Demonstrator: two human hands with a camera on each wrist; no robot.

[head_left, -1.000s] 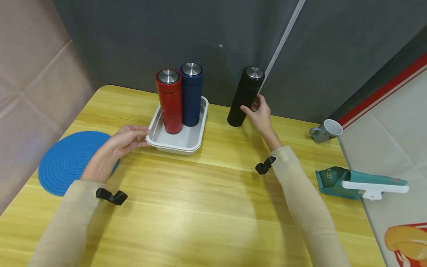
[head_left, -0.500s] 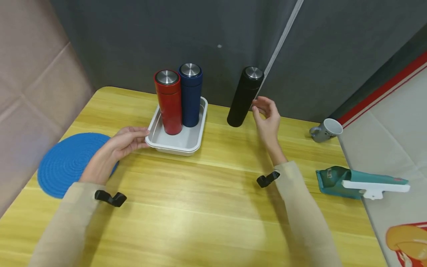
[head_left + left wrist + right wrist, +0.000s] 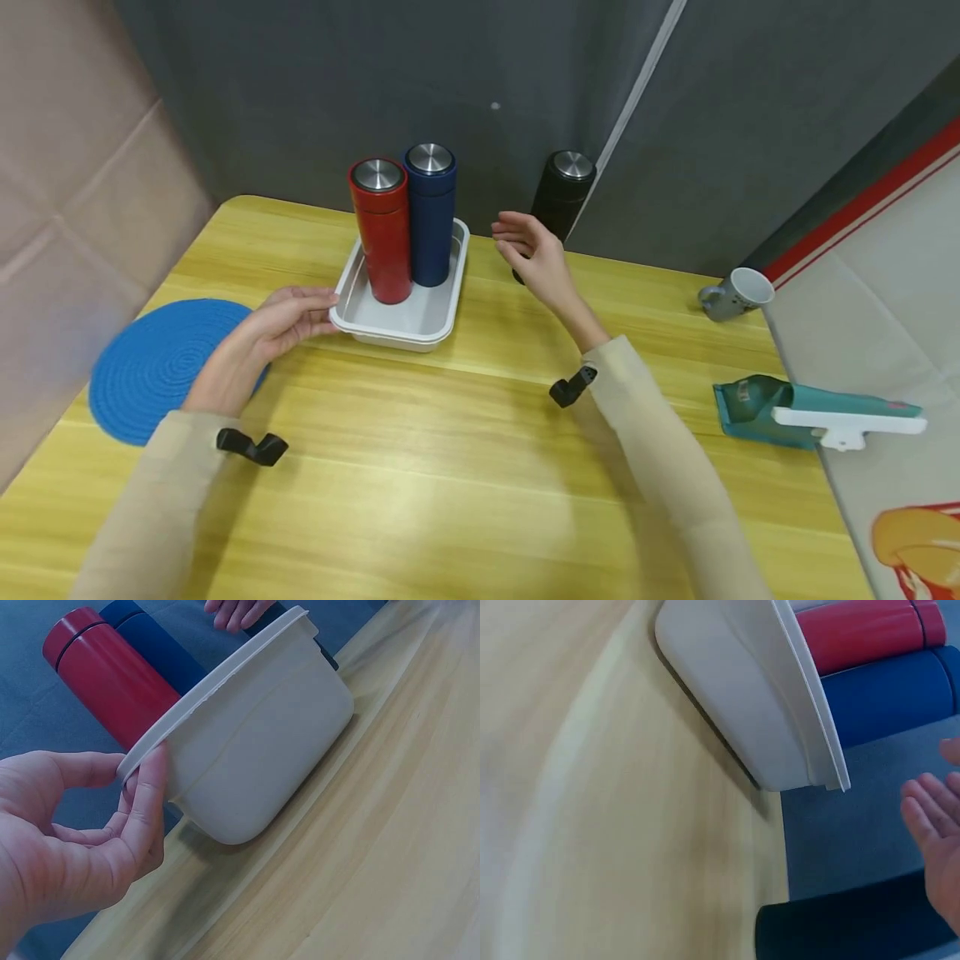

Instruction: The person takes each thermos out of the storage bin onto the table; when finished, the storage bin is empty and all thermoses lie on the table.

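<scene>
Setting: yellow wood-grain table (image 3: 465, 467) against a dark grey fabric backdrop, with a beige padded panel at the far left.

Left hand (image 3: 281, 317): rests on the table, fingers lightly curled against the near left corner of the white tray (image 3: 420, 321); in the left wrist view the fingertips press under the tray's rim and the thumb lies beside it. A light hold, not a full wrap.

White tray: rectangular, shallow, sitting flat on the table between the two hands. Contents, both upright at its far end and touching side by side: red flask (image 3: 382, 229), nearer the left hand; blue flask (image 3: 431, 212), nearer the right hand. Both have steel caps.

Right hand (image 3: 536, 254): raised above the table just past the tray's right rim, fingers relaxed and loosely bent, holding nothing.

Black flask (image 3: 562, 187): upright on the table directly behind the right hand, which hides its lower part in the head view; hand and flask are apart.

Other items: blue round woven mat (image 3: 153, 362), flat on the table beneath and outside the left forearm. Grey mug (image 3: 735, 293), lying on its side well to the right of the right hand. Teal pouch with a white clip (image 3: 813, 408), at the table's right edge beside the right forearm.
</scene>
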